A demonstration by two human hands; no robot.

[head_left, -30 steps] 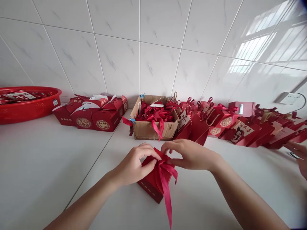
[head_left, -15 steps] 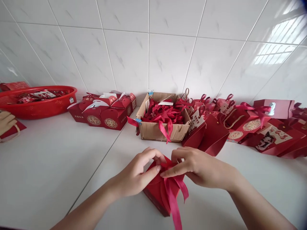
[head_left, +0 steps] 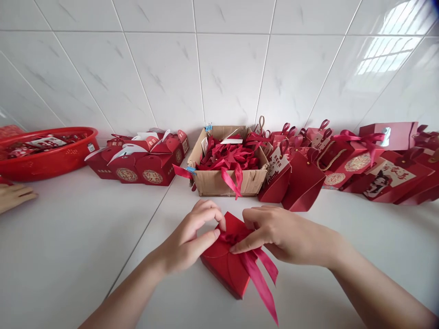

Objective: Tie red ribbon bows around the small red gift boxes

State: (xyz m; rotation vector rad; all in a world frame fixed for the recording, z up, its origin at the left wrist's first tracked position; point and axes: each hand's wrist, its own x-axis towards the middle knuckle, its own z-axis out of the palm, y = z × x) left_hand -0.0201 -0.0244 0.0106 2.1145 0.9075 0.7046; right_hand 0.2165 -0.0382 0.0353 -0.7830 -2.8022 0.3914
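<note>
A red gift box [head_left: 224, 272] lies on the white tabletop in front of me, its curved top flaps folded together. Across its top runs a crimson ribbon [head_left: 257, 276], knotted near the middle, with two loose tails hanging over the near right side. My left hand [head_left: 190, 240] is at the box's left side, thumb and index finger pinched at the ribbon by the knot. From the right, my right hand [head_left: 274, 235] lays its index finger on the flaps beside the knot. Its other fingers are curled at the ribbon, partly hidden.
Behind the box stands a cardboard box [head_left: 228, 183] full of crimson ribbons. Red gift boxes [head_left: 144, 169] and a red plastic basket [head_left: 51, 160] are to the left. Finished-looking red bags [head_left: 305, 183] line the right. Another person's hand [head_left: 15, 196] rests at the far left.
The knot shows more clearly as my left hand has shifted slightly left. The ribbon tails have swung right. At the far left, the other person's hand moved lower and the roped red bag left view.
</note>
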